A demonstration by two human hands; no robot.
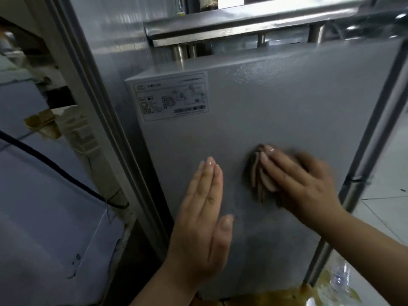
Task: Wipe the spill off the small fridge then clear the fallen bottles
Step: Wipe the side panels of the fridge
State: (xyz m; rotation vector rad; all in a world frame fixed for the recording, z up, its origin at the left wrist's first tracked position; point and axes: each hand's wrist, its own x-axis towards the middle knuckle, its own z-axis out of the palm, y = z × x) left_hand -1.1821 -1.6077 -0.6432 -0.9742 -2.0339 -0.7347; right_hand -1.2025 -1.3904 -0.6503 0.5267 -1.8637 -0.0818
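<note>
The small grey fridge [276, 111] fills the middle of the view, its flat side panel facing me. My right hand [293, 180] presses a dark brown cloth [256, 173] flat against the panel, fingers straight; hand and cloth are motion-blurred. My left hand [203, 219] lies flat on the panel to the left of the cloth, fingers straight and together. A clear plastic bottle [340, 281] lies blurred on the floor at the bottom right, beside a yellowish-brown patch [284, 294].
A white label with a barcode [171, 96] sits at the panel's upper left. A steel table edge and legs [220, 29] stand behind the fridge. A steel leg [353, 177] runs down the right. A larger grey door edge [92, 107] and black cable [55, 166] are left.
</note>
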